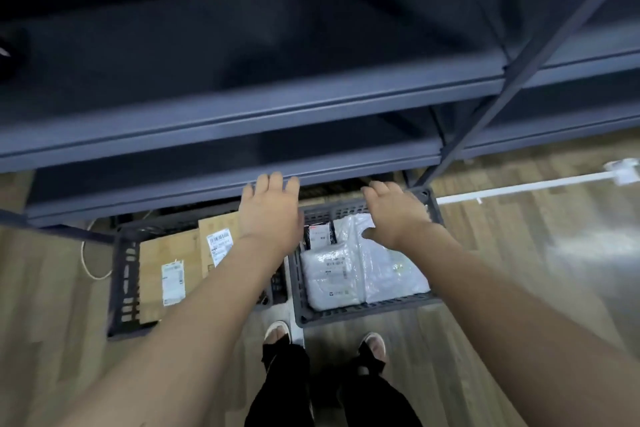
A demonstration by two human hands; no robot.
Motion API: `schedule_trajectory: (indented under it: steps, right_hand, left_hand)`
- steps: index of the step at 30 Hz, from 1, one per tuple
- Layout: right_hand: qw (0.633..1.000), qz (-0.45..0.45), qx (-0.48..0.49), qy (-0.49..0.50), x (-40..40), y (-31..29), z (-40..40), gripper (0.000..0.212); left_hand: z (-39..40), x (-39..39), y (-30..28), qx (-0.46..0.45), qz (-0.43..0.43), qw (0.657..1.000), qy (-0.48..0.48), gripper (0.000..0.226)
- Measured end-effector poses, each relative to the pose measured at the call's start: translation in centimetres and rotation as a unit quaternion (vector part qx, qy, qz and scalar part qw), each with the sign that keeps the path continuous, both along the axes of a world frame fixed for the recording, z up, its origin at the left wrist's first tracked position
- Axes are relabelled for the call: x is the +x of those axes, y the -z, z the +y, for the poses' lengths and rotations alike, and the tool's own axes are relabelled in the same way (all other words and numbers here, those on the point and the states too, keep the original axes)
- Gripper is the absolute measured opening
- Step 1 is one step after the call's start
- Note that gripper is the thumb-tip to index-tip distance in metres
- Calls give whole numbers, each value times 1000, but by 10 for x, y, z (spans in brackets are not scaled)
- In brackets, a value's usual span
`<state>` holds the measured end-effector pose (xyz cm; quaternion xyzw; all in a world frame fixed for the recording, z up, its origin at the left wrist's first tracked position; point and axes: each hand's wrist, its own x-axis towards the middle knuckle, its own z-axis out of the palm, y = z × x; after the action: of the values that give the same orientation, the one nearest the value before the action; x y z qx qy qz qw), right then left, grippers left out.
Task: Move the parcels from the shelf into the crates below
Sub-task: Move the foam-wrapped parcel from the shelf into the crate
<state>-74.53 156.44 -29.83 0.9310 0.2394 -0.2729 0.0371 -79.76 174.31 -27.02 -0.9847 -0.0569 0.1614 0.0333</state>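
1. The dark grey slatted plastic crate on the left (119, 282) sits on the wood-patterned floor (45, 288), half tucked under the front edge of the grey-blue metal shelf (242, 121). Flat brown cardboard parcels with white labels (166, 263) lie in it, stacked flat, I judge, so more can go on top.
2. My left hand (270, 215) hangs over the gap between the two crates, fingers straight and relaxed, gripping nothing. Its fingertips reach toward the lower shelf's front lip; I cannot tell whether they touch it.
3. The second dark grey slatted plastic crate (367, 310) stands just beside the first, to its right. White plastic-wrapped soft parcels (346, 270) fill it side by side, and a small dark packet (320, 234) stands against its far wall.
4. My right hand (394, 211) hovers over that crate's far right corner, palm down, fingers spread, empty.
5. The shelf levels I can see look dark and bare, so I judge the parcels are down and both hands free.
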Motion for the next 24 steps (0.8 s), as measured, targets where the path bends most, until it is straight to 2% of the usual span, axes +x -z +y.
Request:
schedule_trajectory:
  steps: [6, 13, 18, 24]
  right_hand:
    - [992, -47, 116, 6, -25, -92, 25, 68]
    - [963, -92, 250, 39, -45, -155, 83, 71]
    - [940, -133, 313, 43, -42, -196, 136, 63]
    - [916, -208, 341, 51, -13, -236, 188, 57]
  left_hand:
    - [16, -42, -88, -39, -115, 989, -90, 55]
    - [64, -73, -146, -93, -226, 952, -183, 56]
    - [111, -69, -184, -114, -274, 939, -173, 54]
    - [179, -39, -233, -104, -307, 937, -129, 50]
